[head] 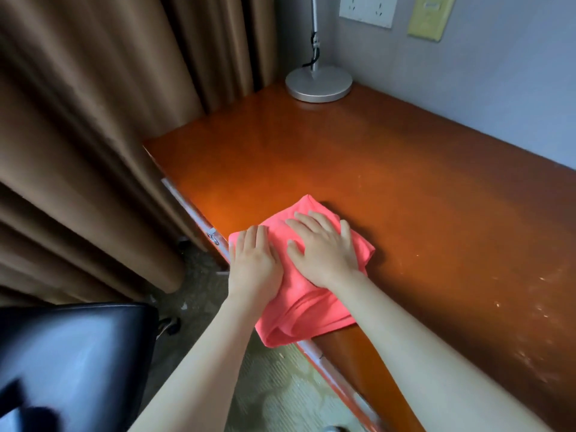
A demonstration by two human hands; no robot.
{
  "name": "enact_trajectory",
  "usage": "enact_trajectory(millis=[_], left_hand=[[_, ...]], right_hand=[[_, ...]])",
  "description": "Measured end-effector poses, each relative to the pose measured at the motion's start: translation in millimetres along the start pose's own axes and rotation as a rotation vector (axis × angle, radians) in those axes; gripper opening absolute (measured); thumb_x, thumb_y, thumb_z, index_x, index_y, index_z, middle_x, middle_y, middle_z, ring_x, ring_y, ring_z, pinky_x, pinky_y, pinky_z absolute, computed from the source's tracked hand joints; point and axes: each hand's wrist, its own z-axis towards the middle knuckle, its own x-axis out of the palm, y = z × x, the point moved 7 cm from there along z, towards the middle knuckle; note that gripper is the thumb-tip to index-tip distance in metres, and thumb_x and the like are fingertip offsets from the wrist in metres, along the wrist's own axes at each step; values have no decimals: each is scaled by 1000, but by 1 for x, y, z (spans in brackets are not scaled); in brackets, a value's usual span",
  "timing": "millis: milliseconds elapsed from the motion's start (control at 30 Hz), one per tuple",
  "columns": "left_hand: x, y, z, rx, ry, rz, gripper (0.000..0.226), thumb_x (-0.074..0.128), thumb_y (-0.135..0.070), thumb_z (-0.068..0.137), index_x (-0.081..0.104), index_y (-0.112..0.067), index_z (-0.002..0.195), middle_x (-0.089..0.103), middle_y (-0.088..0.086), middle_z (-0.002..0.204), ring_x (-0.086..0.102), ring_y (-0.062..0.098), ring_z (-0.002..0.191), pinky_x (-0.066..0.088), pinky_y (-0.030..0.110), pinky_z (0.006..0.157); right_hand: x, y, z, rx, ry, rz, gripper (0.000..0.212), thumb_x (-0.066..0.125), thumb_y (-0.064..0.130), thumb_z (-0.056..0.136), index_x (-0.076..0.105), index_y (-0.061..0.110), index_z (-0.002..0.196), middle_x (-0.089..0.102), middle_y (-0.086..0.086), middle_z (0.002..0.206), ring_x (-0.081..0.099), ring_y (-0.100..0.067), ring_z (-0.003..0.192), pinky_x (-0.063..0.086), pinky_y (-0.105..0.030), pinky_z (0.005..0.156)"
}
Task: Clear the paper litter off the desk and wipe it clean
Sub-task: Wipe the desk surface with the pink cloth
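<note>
Two bare hands press flat on a folded pink cloth (311, 285) that lies at the near edge of the orange-brown wooden desk (405, 169), with its near fold hanging slightly over that edge. The left hand (254, 260) rests on the cloth's left part, fingers straight and held close together. The right hand (322, 249) lies just beside it on the cloth's middle, fingers straight and slightly spread, thumb pointing toward the left hand. Pale specks dot the desk surface to the right of the cloth. Far beyond the cloth, at the desk's back corner, stands the round silver base of a desk lamp (318, 84). Brown curtains (93, 135) hang to the left of the desk, and a black chair (74, 353) sits below them, near the cloth's left.
</note>
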Motion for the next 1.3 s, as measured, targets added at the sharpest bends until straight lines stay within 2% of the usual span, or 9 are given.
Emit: enact_trajectory(millis=[333, 600, 667, 733, 800, 900, 1000, 1133, 1300], left_hand=[[17, -48, -104, 61, 213, -107, 51, 23, -22, 100, 13, -10, 148, 6, 3, 158, -1, 16, 146, -1, 40, 118], [26, -59, -118, 67, 250, -22, 55, 14, -34, 101, 4, -10, 150, -2, 6, 158, -8, 22, 146, -4, 40, 117], [22, -62, -116, 30, 251, -22, 64, 9, -38, 94, 20, -4, 147, 16, 13, 155, 8, 30, 145, 7, 49, 116], [14, -69, -108, 34, 180, 3, 66, 19, -34, 84, 53, 3, 127, 52, 19, 133, 46, 37, 127, 37, 58, 100], [13, -73, -95, 51, 130, 30, 60, 28, -31, 81, 66, 5, 109, 66, 18, 114, 61, 35, 110, 49, 56, 87], [19, -72, -68, -14, 193, -11, 86, -1, -45, 79, 39, 2, 138, 40, 17, 145, 29, 32, 139, 19, 49, 113], [29, -67, -32, -66, 161, 59, 96, -23, -47, 68, 10, -7, 149, 11, 8, 157, 0, 22, 146, -2, 41, 116], [33, -70, 20, -116, 80, 100, 58, 9, -38, 100, 7, -8, 149, 7, 7, 158, -1, 21, 146, -2, 41, 116], [43, -79, 86, -158, 20, 95, 51, 19, -28, 101, 14, -7, 148, 15, 9, 156, 6, 21, 146, -1, 41, 114]], right_hand=[[-9, -24, -146, 273, 3, -69, 50, 27, 47, 96, 19, 44, 145, 14, 22, 155, 5, 2, 142, 11, -39, 111], [-14, -25, -152, 328, -15, -72, 48, 28, 48, 96, 22, 45, 144, 13, 25, 154, 3, 4, 142, 7, -39, 112], [-14, -26, -146, 326, -25, -69, 48, 28, 48, 96, 24, 45, 144, 15, 24, 154, 3, 4, 142, 6, -39, 112], [-15, -28, -136, 307, -29, -66, 48, 28, 46, 96, 25, 44, 144, 17, 24, 153, 4, 4, 141, 6, -39, 111], [-16, -31, -121, 275, -34, -42, 48, 30, 44, 96, 27, 42, 144, 19, 23, 153, 5, 4, 141, 4, -38, 111], [-21, -37, -90, 217, -47, -13, 47, 31, 42, 96, 30, 40, 143, 23, 23, 152, 7, 4, 141, 3, -35, 110], [-24, -45, -54, 179, -74, 10, 46, 34, 41, 96, 35, 39, 142, 28, 22, 150, 11, 4, 140, 4, -35, 110], [-28, -60, 2, 125, -111, 42, 45, 38, 39, 94, 42, 36, 139, 36, 19, 147, 18, 2, 140, 8, -37, 109], [-34, -85, 73, 74, -138, 53, 44, 39, 39, 92, 46, 36, 136, 40, 18, 145, 22, -1, 138, 9, -38, 107]])
